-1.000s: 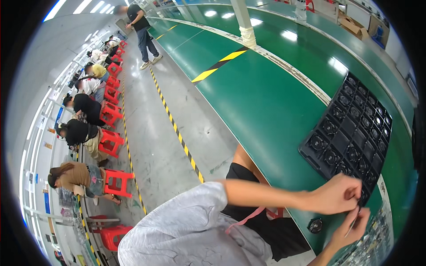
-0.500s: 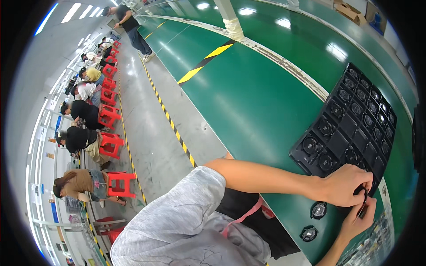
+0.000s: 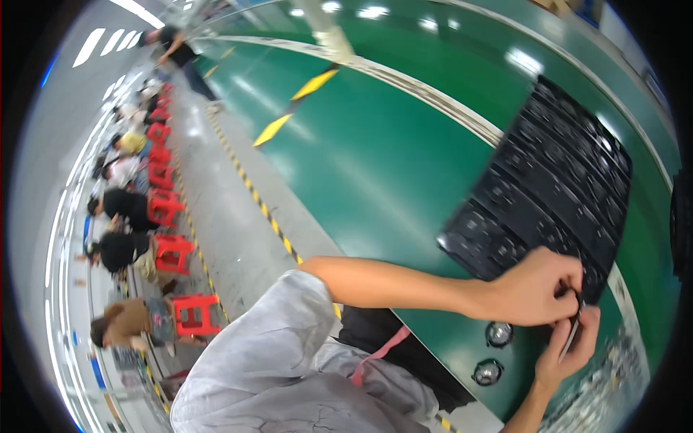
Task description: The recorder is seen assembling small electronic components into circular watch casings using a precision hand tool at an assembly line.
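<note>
A long green worktop (image 3: 375, 209) curved from the top of the frame to the lower right, beside a grey floor (image 3: 227, 224) where seated workers (image 3: 130, 321) and red stools (image 3: 195, 314) lined the left side. At the right of the frame a black tray (image 3: 460, 249) lay on the worktop, holding rows of dark round parts too blurred to count. Near its bottom corner, at the lower right, the left hand (image 3: 527, 289) was bent over with its fingers curled together, meeting the right hand (image 3: 552, 361), whose fingers and thumb pinched a small dark piece (image 3: 571, 338) with a pale edge; both hands were closed on it, and their fingers hid most of its shape. Whether the left hand touched the tray could not be told. Below the left wrist, an upper round part (image 3: 499, 334) and a lower round part (image 3: 488, 372) sat apart on the bare green surface. The chief risk seemed to be a slip: the piece was thin and gripped only by fingertips, so an uneven pull might have sent it out of the grasp. A low sweep of the left wrist could have knocked the upper round part, and the lower one, near the worktop's front edge, might have been nudged to the floor. A downward press of the knuckles could also have shifted the tray.
</note>
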`<action>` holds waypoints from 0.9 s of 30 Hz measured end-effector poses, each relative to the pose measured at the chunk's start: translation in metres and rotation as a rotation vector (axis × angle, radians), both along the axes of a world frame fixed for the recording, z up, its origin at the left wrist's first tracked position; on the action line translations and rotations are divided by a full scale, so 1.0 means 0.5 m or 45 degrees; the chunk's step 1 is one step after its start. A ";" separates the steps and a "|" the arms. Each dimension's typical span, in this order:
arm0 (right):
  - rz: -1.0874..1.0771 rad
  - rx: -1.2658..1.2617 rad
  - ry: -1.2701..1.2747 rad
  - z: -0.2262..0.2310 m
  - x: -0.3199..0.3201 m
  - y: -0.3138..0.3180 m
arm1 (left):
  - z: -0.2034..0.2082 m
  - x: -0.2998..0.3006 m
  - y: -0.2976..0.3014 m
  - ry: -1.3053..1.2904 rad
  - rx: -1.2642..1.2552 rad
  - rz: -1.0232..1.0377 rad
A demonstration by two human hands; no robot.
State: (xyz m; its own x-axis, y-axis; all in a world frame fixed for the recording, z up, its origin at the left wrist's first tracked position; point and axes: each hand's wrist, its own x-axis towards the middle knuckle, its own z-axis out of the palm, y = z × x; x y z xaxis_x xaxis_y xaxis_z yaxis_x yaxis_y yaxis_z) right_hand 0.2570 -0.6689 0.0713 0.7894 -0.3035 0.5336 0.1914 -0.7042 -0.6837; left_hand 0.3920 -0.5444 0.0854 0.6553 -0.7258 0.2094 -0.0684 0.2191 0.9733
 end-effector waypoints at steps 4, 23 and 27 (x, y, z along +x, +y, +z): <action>0.084 0.013 0.019 0.026 0.043 0.035 | 0.016 0.023 0.048 0.199 0.159 -0.057; 0.014 0.112 -0.234 0.003 0.053 0.025 | -0.006 0.036 0.041 0.160 0.030 -0.210; 0.025 0.128 -0.266 0.001 0.055 0.024 | -0.007 0.038 0.039 0.150 0.034 -0.209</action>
State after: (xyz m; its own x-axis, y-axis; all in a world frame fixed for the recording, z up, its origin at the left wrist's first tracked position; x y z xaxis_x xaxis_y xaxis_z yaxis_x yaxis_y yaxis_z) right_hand 0.2843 -0.6568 0.0715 0.6712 -0.3489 0.6541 0.3494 -0.6293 -0.6942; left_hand 0.4109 -0.5248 0.0819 0.5463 -0.8293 0.1176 0.0809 0.1920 0.9780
